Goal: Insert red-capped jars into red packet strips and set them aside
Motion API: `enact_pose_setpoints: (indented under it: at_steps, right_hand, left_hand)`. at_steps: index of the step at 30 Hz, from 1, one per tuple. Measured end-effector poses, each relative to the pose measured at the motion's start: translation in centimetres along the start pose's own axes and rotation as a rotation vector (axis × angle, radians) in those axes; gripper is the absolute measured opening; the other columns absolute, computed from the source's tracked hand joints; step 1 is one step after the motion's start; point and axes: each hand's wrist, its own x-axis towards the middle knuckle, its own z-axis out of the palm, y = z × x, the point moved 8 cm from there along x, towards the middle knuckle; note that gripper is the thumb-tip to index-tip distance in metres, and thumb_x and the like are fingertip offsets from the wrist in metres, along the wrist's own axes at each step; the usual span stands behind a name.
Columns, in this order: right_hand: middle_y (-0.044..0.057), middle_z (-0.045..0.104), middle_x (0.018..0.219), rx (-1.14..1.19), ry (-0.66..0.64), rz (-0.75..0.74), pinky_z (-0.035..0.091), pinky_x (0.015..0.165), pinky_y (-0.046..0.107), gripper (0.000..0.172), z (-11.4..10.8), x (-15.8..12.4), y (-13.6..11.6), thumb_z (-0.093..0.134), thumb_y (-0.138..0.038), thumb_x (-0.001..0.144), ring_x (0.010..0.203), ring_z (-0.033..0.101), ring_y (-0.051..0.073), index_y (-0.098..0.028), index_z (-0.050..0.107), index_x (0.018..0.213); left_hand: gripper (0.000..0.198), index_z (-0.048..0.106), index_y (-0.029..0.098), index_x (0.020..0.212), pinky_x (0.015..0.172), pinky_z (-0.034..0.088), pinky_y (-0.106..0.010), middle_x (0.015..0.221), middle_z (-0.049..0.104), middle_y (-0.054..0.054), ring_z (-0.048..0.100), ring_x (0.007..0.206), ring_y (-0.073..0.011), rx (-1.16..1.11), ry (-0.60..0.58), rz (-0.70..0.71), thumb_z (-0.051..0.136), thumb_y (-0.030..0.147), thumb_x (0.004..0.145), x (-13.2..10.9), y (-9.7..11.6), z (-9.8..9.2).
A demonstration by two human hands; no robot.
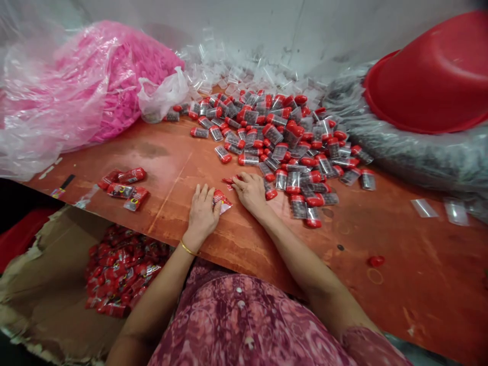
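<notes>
My left hand [203, 212], with a gold bangle at the wrist, rests low over the table. Its thumb and fingers close on a red printed wrapper [224, 202], partly covered by the hand. Just right of it, my right hand [250, 192] has its fingertips together on a small red wrapper piece [229, 181]. Beyond my right hand lies a heap of clear containers with red caps [272, 133] and dark contents. Several red-wrapped packets [132, 175] lie on the table to the left.
The orange-brown table [171, 157] has a carton [49, 274] of red packets below its left edge. A plastic bag of pink pieces [110, 76] stands back left. At right, a red tub [430, 76] sits on a grey-filled bag [404, 152]. Clear sleeves [424, 208] lie nearby.
</notes>
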Motion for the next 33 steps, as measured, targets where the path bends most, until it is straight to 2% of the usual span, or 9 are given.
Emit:
enact_pose_setpoints:
  at_steps: [7,11,15,18,21,24,26,29,33]
  right_hand:
    - [0.008,0.067,0.108,0.017,0.297,-0.026,0.039,0.085,0.039,0.024,-5.9,-4.3,0.3,0.048,-0.032,0.090,0.093,0.055,0.022,-0.024,0.068,0.101]
    - [0.005,0.068,0.110,-0.029,0.385,-0.078,0.032,0.097,0.044,0.020,-8.8,-5.9,-2.2,0.054,-0.028,0.088,0.099,0.056,0.021,-0.028,0.067,0.102]
    - [0.006,0.066,0.114,0.128,0.365,-0.058,0.028,0.104,0.046,0.030,-9.6,-7.1,-3.7,0.057,-0.033,0.085,0.104,0.057,0.021,-0.027,0.062,0.114]
    - [0.010,0.061,0.122,0.533,0.317,0.121,0.041,0.096,0.043,0.052,-9.2,-7.7,-1.9,0.053,-0.049,0.084,0.105,0.057,0.022,-0.023,0.050,0.129]
    - [0.008,0.066,0.113,0.964,0.175,0.326,0.049,0.085,0.037,0.052,-7.6,-7.9,0.1,0.045,-0.058,0.084,0.095,0.062,0.020,-0.024,0.057,0.122]
    - [0.004,0.070,0.100,1.110,0.034,0.324,0.050,0.081,0.035,0.045,-7.2,-7.9,0.0,0.059,-0.057,0.076,0.089,0.064,0.019,-0.025,0.066,0.108]
    - [0.003,0.071,0.094,1.026,0.055,0.228,0.050,0.080,0.035,0.034,-8.2,-7.8,-0.6,0.064,-0.048,0.075,0.086,0.064,0.019,-0.025,0.070,0.100]
    - [0.003,0.071,0.086,0.713,0.278,0.025,0.047,0.078,0.035,0.016,-11.2,-8.5,-1.7,0.059,-0.032,0.083,0.081,0.062,0.017,-0.027,0.072,0.089]
    - [0.001,0.070,0.080,0.238,0.532,-0.173,0.042,0.081,0.035,0.022,-13.6,-10.1,-3.4,0.055,-0.018,0.084,0.078,0.058,0.015,-0.032,0.072,0.086]
  left_hand:
    - [0.050,0.052,0.010,0.122,0.108,0.017,-0.061,0.145,0.035,-0.023,0.020,0.138,-0.0373,-0.134,0.065,-0.077,0.051,0.041,0.083,0.6,2.6,-0.8]
    - [0.041,0.064,0.016,0.105,0.107,0.028,-0.053,0.129,0.056,-0.016,0.037,0.132,-0.0328,-0.422,0.067,-0.086,0.060,0.045,0.077,0.6,4.2,-2.1]
    - [0.028,0.067,0.017,0.091,0.094,0.045,-0.040,0.103,0.069,-0.010,0.061,0.104,-0.0231,-0.863,0.038,-0.172,0.060,0.041,0.078,0.5,4.7,-1.4]
    - [0.027,0.065,0.018,0.083,0.078,0.050,-0.030,0.086,0.070,-0.005,0.064,0.079,-0.0159,-1.128,-0.011,-0.233,0.064,0.043,0.074,0.5,4.6,-1.3]
    - [0.027,0.063,0.018,0.077,0.075,0.050,-0.028,0.089,0.071,-0.005,0.064,0.077,-0.0155,-1.195,-0.131,-0.206,0.069,0.043,0.069,0.4,5.3,-2.0]
    - [0.022,0.060,0.018,0.074,0.078,0.051,-0.032,0.102,0.070,-0.009,0.065,0.087,-0.0193,-1.153,-0.254,-0.147,0.066,0.040,0.073,0.0,6.2,-2.6]
    - [0.016,0.061,0.018,0.076,0.088,0.048,-0.036,0.108,0.069,-0.010,0.063,0.097,-0.0210,-1.055,-0.212,-0.068,0.063,0.035,0.077,-0.2,6.5,-3.3]
    - [0.014,0.066,0.019,0.086,0.104,0.035,-0.039,0.118,0.065,-0.010,0.055,0.116,-0.0224,-0.878,-0.041,0.014,0.065,0.028,0.076,-0.6,6.2,-4.5]
    - [0.033,0.067,0.017,0.098,0.093,0.045,-0.035,0.109,0.068,-0.011,0.061,0.103,-0.0225,-0.997,-0.055,-0.265,0.064,0.040,0.075,-1.6,4.4,-2.9]
